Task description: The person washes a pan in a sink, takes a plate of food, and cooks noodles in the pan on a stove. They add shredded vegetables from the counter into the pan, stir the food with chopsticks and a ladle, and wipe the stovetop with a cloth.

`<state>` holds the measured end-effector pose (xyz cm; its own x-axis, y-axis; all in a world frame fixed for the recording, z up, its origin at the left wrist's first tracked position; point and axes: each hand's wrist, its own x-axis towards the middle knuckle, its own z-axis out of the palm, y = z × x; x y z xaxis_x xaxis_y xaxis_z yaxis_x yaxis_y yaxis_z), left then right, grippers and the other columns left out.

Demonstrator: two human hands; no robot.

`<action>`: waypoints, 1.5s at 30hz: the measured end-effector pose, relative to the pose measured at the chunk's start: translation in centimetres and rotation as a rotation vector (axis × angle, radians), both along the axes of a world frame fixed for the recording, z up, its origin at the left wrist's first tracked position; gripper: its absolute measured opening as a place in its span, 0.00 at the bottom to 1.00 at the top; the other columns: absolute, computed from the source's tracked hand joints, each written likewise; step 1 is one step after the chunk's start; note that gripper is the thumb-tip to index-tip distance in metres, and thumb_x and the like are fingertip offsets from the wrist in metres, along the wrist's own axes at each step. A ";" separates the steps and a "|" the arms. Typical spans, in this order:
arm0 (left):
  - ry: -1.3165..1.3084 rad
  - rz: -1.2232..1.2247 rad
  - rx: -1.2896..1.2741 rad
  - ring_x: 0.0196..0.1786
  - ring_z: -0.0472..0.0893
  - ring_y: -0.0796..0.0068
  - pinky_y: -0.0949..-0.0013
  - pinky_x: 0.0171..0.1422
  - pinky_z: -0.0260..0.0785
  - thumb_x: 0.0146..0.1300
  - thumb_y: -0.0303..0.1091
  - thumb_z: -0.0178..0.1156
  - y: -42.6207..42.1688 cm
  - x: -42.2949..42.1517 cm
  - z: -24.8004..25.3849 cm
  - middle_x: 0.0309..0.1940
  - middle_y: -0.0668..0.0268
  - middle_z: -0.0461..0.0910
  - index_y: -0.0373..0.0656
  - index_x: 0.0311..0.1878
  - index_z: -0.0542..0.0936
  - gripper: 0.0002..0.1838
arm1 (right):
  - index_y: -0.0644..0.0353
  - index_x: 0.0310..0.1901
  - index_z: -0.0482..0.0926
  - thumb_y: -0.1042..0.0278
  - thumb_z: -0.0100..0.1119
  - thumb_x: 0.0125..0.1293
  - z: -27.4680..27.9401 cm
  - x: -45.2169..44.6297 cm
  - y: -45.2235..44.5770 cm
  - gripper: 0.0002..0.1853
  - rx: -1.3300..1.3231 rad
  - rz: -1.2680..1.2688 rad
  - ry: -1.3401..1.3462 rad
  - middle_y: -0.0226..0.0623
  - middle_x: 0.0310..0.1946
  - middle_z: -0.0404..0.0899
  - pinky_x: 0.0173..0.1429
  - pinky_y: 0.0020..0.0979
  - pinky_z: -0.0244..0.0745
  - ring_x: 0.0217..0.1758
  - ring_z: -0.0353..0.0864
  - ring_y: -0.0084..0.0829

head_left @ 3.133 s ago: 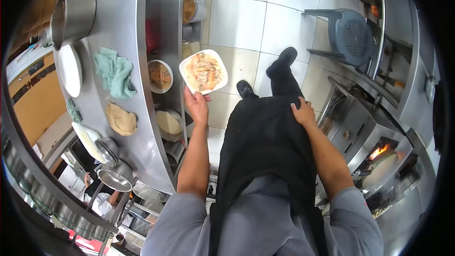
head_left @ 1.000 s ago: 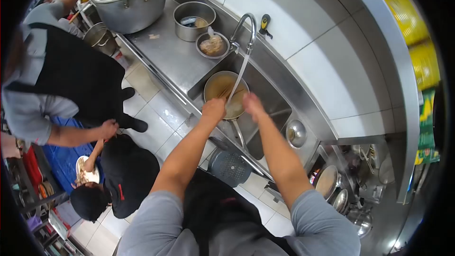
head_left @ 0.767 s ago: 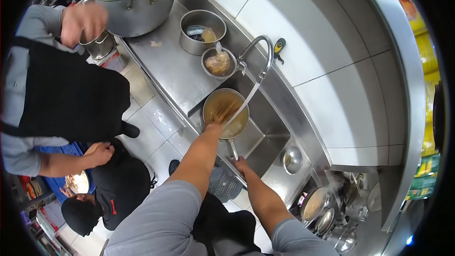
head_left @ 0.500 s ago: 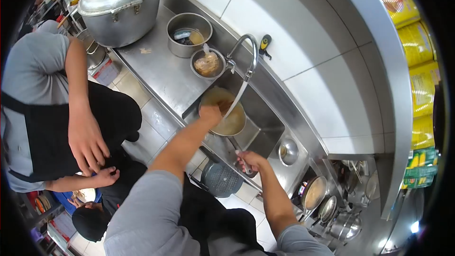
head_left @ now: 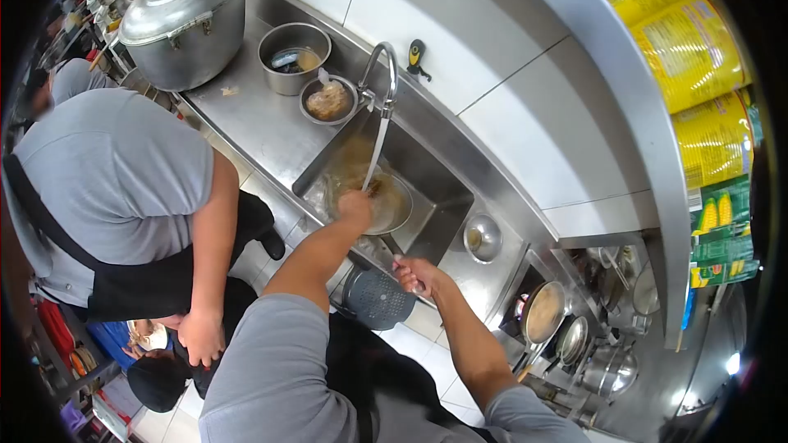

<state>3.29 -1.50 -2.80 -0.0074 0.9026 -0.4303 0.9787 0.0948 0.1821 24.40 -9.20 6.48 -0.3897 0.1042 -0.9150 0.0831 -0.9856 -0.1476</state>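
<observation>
A frying pan is held over the metal sink, with murky, yellowish water in and beside it. My right hand is wrapped round the pan's handle at the sink's front edge. Inside the pan, at its near left side, my left hand is curled, its fingertips hidden; a brownish bit shows beside it, but I cannot make out what it grips. From the curved faucet a stream of water falls close to my left hand.
A steel pot and a bowl with a plastic bag stand behind the sink, near a large lidded pot. A metal bowl sits right. Two people are close on my left. A pan is on the stove.
The pan has tipped, and murky water has spilled into the sink's far left part. My left hand has shifted toward the pan's near edge. The standing person has turned and leaned closer.
</observation>
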 end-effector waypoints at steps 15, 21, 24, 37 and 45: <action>-0.120 0.257 -0.029 0.54 0.84 0.57 0.55 0.57 0.75 0.64 0.40 0.54 -3.7 4.5 3.8 0.48 0.54 0.85 0.43 0.48 0.85 0.17 | 0.53 0.37 0.65 0.51 0.46 0.78 -1.1 7.2 0.2 0.15 -0.012 0.179 0.076 0.19 0.15 0.55 0.16 0.20 0.48 0.13 0.52 0.14; -0.312 0.150 -0.059 0.51 0.85 0.58 0.57 0.49 0.78 0.62 0.39 0.58 -3.8 9.2 5.5 0.46 0.57 0.86 0.42 0.48 0.85 0.16 | 0.52 0.36 0.63 0.51 0.46 0.77 -1.6 7.0 -0.2 0.15 -0.009 0.258 0.066 0.18 0.15 0.53 0.16 0.21 0.48 0.13 0.51 0.15; -0.149 0.306 0.207 0.46 0.86 0.51 0.54 0.51 0.77 0.61 0.43 0.57 -1.7 7.6 -0.4 0.41 0.52 0.86 0.47 0.47 0.86 0.17 | 0.51 0.35 0.63 0.50 0.46 0.77 -1.1 6.8 0.4 0.16 0.105 0.304 0.013 0.18 0.15 0.53 0.16 0.21 0.48 0.13 0.51 0.15; -0.178 -0.044 0.113 0.48 0.86 0.61 0.58 0.45 0.78 0.64 0.35 0.55 -3.5 8.6 4.6 0.41 0.55 0.86 0.46 0.45 0.86 0.13 | 0.52 0.33 0.63 0.54 0.52 0.74 1.6 6.4 1.0 0.16 0.240 0.398 -0.175 0.23 0.16 0.59 0.14 0.21 0.49 0.12 0.53 0.16; 0.060 -0.223 -0.146 0.53 0.85 0.62 0.59 0.50 0.79 0.63 0.36 0.60 -4.3 0.0 1.5 0.50 0.63 0.85 0.48 0.51 0.85 0.15 | 0.53 0.40 0.62 0.52 0.50 0.74 0.7 6.4 2.4 0.14 0.641 0.763 -0.359 0.28 0.17 0.65 0.10 0.28 0.53 0.09 0.63 0.22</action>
